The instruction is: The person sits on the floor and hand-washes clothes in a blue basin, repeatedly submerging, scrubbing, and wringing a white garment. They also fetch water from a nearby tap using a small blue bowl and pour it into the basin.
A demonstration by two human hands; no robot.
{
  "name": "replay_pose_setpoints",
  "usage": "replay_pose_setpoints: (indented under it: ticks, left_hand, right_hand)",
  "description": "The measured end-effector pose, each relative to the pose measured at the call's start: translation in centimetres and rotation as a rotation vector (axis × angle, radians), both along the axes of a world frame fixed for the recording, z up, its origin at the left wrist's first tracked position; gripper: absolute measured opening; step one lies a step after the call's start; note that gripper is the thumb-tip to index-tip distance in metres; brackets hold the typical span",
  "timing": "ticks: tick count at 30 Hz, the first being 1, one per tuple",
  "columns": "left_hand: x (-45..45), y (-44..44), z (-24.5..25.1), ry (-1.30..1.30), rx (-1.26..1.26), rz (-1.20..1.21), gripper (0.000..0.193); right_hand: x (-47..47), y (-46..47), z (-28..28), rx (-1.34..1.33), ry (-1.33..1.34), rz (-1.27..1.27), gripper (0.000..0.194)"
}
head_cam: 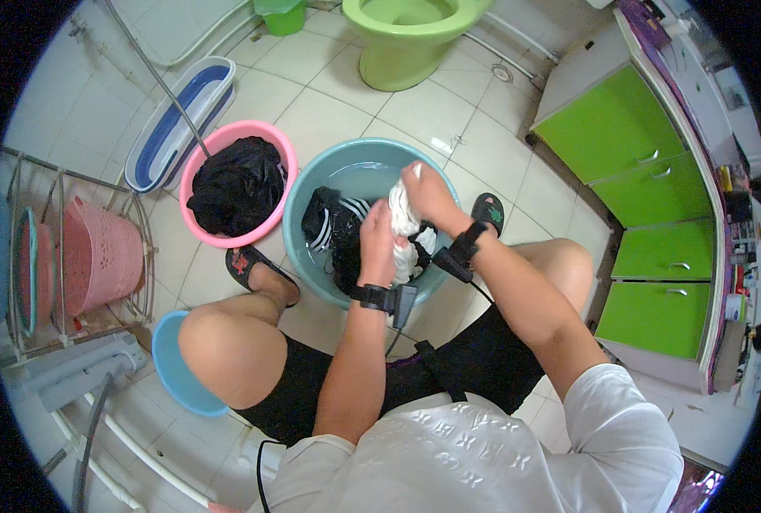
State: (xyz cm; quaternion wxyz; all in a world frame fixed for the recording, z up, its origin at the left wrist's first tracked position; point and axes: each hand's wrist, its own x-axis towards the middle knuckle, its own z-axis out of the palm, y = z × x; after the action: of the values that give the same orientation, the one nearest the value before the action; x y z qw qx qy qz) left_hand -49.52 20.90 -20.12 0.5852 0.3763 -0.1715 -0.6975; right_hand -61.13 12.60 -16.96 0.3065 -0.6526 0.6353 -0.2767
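Over the right part of a teal plastic basin (295,256), my left hand (378,240) and my right hand (428,195) both grip a bunched white cloth (404,208). The cloth is stretched between the two fists, and white fabric hangs below it towards the basin. Cloudy water (367,174) shows at the basin's far side. Black fabric with white stripes (338,224) lies wet in it, left of my hands. Black straps with small boxes sit on both wrists.
A pink basin (190,221) of black clothes touches the teal one on the left. Beyond are a blue-and-white folding tub (138,144) and a green toilet (393,64). Green cabinets (662,250) stand right, a rack with pink baskets (120,256) left. A blue basin (178,378) is beside my left knee.
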Motion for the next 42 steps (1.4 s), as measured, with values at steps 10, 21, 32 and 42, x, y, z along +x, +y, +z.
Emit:
replay_pose_setpoints:
  ticks: [10,21,32,42]
  left_hand:
    - [1.5,-0.9,-0.7,-0.639,-0.317,-0.420,0.078]
    - [2.7,-8.4,0.0,-0.450,-0.139,0.002,0.037]
    - [6.4,-14.5,-16.1,-1.025,0.294,-0.411,0.038]
    - [3.2,-15.9,-22.4,-1.671,0.251,-0.231,0.061]
  right_hand:
    - [-0.8,0.3,17.9,0.289,-1.121,-0.064,0.025]
    - [-6.4,-5.0,20.0,0.028,-1.115,-0.110,0.028]
    - [-5.7,-7.6,-11.3,0.226,-0.280,-0.127,0.032]
    - [-2.1,-7.3,-22.7,0.033,0.208,0.299,0.043]
